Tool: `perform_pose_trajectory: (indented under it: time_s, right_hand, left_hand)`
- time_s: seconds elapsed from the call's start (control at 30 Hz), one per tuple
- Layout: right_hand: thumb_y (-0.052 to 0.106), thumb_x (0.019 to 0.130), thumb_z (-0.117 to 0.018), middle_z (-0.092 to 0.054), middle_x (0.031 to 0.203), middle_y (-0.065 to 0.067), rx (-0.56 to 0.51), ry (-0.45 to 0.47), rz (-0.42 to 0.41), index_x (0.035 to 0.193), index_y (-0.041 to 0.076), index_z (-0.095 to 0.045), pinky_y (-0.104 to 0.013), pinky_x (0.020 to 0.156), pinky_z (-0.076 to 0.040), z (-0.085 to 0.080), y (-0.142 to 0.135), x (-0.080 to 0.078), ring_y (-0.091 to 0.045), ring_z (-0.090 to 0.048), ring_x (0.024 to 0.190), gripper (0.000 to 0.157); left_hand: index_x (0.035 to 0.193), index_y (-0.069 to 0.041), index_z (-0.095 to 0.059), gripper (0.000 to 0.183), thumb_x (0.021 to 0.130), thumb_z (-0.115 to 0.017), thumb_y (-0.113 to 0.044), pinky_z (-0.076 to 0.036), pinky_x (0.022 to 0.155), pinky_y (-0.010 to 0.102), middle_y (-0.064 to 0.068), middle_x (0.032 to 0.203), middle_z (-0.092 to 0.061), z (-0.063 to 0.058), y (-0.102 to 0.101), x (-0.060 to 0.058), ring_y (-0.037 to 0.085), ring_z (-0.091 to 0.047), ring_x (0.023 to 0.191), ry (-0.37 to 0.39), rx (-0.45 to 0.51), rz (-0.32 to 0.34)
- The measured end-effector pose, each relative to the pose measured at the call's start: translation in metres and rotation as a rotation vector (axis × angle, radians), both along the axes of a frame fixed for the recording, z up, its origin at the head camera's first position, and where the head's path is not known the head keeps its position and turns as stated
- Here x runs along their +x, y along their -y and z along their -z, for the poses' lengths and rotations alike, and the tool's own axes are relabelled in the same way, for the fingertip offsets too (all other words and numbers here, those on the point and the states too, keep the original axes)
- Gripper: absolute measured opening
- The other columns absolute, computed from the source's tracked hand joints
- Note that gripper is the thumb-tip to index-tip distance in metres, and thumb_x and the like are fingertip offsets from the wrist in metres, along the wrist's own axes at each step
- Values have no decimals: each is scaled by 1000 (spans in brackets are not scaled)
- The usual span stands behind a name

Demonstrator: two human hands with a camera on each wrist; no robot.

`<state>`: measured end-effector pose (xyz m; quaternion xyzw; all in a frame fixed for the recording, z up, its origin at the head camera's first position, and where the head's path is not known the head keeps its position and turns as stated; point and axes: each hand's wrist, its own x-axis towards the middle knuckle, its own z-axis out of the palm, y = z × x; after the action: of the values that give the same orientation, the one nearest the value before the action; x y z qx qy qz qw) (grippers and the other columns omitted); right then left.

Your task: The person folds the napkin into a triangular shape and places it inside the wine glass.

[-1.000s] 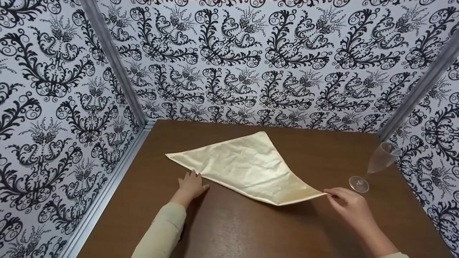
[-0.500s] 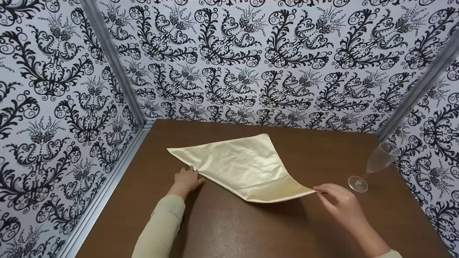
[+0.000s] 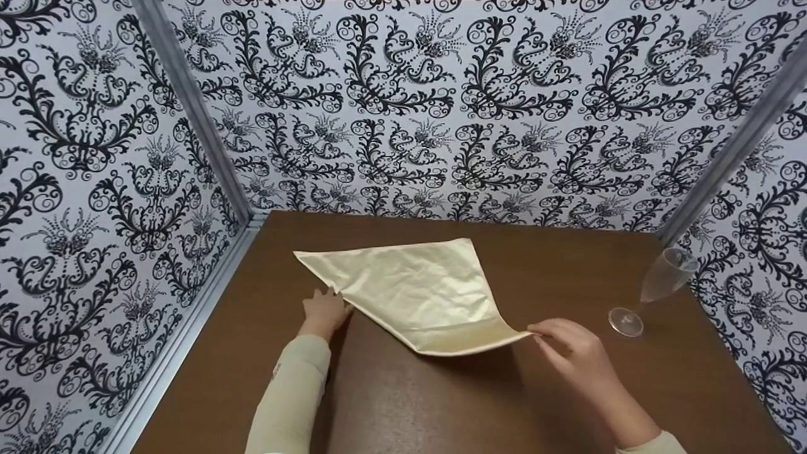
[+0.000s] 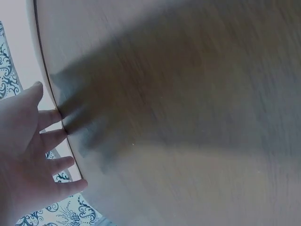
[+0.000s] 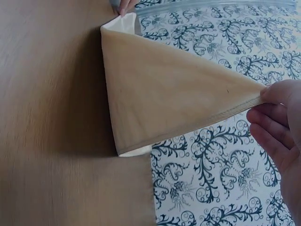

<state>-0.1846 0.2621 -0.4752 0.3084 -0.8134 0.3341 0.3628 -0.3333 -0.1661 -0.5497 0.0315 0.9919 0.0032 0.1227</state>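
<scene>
Black-and-white scrolled wallpaper (image 3: 410,113) walled in a brown table (image 3: 391,410), and the pale gold cloth (image 3: 410,287) lay across its middle. Its long axis slanted from a sharp corner pointing far left to another pointing near right, that end raised above the wood. The right hand (image 3: 577,356) pinched this raised corner between thumb and fingers. The left hand (image 3: 323,311) gripped nothing that I could see; its outstretched fingers touched the near-left edge. A stemmed glass (image 3: 667,279) stood beyond the right hand, apart from the cloth.
</scene>
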Motion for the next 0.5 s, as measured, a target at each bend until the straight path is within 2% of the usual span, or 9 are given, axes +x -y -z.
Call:
perform_pose_trajectory:
  time_s: [0.33,0.47,0.5]
  right_hand:
    - [37,98,-57,-72,89,0,0,26,-44,93,6,-75,-14,87,-43,-2,16,-2,-18,-66,82,36]
    - [14,88,-73,-72,91,0,4,51,-62,94,7,-75,-14,87,-43,-5,22,-5,-19,-66,84,10]
    - [6,83,-75,-72,91,-1,4,52,-65,94,7,-75,-15,87,-43,-5,24,-6,-19,-66,84,11]
  left_hand:
    - [144,-2,-45,61,102,-43,-46,-35,99,64,17,153,-33,-1,-4,-10,43,-27,138,43,-3,-28]
    - [147,-3,-41,64,101,-43,-47,-32,101,65,17,155,-31,-2,-3,-14,44,-24,140,59,-22,-46]
    - [147,-3,-41,64,101,-43,-48,-32,101,65,17,155,-31,-2,-3,-15,44,-24,140,57,-22,-54]
